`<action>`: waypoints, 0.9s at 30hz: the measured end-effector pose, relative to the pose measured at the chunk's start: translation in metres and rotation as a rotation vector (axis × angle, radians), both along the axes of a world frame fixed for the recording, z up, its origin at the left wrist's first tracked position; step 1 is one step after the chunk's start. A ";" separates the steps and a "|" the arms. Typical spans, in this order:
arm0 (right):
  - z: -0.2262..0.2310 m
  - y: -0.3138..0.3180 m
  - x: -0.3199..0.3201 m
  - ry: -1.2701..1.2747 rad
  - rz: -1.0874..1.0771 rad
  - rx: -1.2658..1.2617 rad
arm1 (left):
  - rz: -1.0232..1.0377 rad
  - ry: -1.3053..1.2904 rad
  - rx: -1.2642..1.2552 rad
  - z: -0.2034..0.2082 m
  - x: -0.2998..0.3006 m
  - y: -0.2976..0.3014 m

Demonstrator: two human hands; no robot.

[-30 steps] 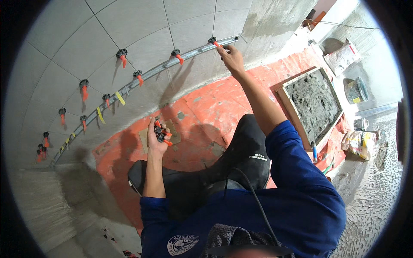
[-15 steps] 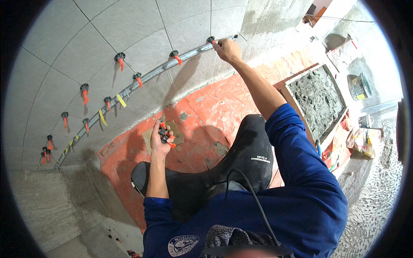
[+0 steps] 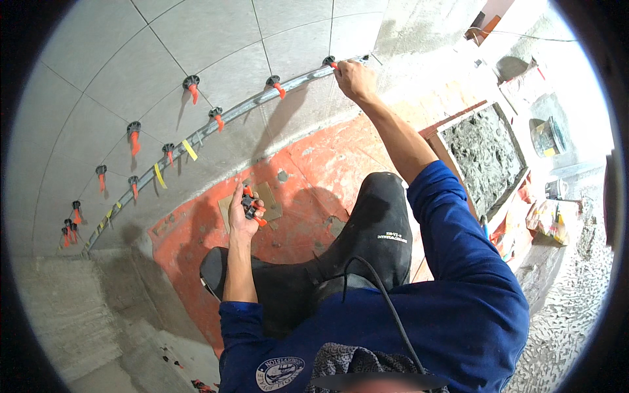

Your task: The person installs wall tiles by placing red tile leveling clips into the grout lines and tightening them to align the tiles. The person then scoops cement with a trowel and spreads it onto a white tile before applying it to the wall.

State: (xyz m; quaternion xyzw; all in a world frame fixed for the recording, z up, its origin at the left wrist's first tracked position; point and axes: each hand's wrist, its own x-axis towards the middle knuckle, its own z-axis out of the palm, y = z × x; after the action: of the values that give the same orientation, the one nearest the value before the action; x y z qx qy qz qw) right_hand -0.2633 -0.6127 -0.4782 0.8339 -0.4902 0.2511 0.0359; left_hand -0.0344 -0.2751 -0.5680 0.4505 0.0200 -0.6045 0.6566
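Grey tiles (image 3: 223, 69) cover the wall, with a metal rail (image 3: 252, 99) along their lower edge. At the far end of the rail, my right hand (image 3: 358, 81) pinches the orange handle of a black-based tile leveler (image 3: 329, 61) set at a tile joint. Lower down, my left hand (image 3: 244, 221) is palm up, its fingers curled around several loose orange-and-black tile levelers (image 3: 250, 205). More levelers of the same kind, such as one leveler (image 3: 191, 85) at a tile corner, sit along the joints to the left.
Wet grey mortar fills a wooden-sided trough (image 3: 485, 141) on the right. Behind it stands a bucket (image 3: 549, 136), with a bag (image 3: 553, 219) nearer. Orange sheeting (image 3: 295, 223) covers the floor, with a cardboard piece (image 3: 270, 200) on it. Yellow strips (image 3: 189, 150) hang on the rail.
The whole view has shifted slightly. My right hand has turned a little at the leveler, and more of its orange handle shows. My left hand keeps its hold.
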 end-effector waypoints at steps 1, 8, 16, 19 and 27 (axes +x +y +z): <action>-0.001 0.000 0.000 0.020 0.002 -0.037 | 0.003 0.001 0.004 0.000 0.001 0.001; 0.000 -0.001 -0.004 -0.221 -0.071 0.356 | 0.031 -0.001 0.030 -0.002 0.008 0.006; 0.002 0.000 -0.005 -1.306 -0.023 1.328 | 0.009 -0.030 -0.006 -0.003 0.013 0.012; 0.000 -0.002 -0.004 -1.357 -0.036 1.360 | 0.021 -0.027 -0.004 -0.004 0.013 0.014; -0.003 -0.006 -0.005 -1.251 -0.018 1.198 | 0.047 -0.026 0.019 -0.010 0.010 0.015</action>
State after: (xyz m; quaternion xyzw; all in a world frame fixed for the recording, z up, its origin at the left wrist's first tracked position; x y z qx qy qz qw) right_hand -0.2680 -0.6184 -0.4807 0.4170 -0.4764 0.3628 -0.6838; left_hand -0.0242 -0.2598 -0.5784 0.4641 0.0279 -0.5827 0.6665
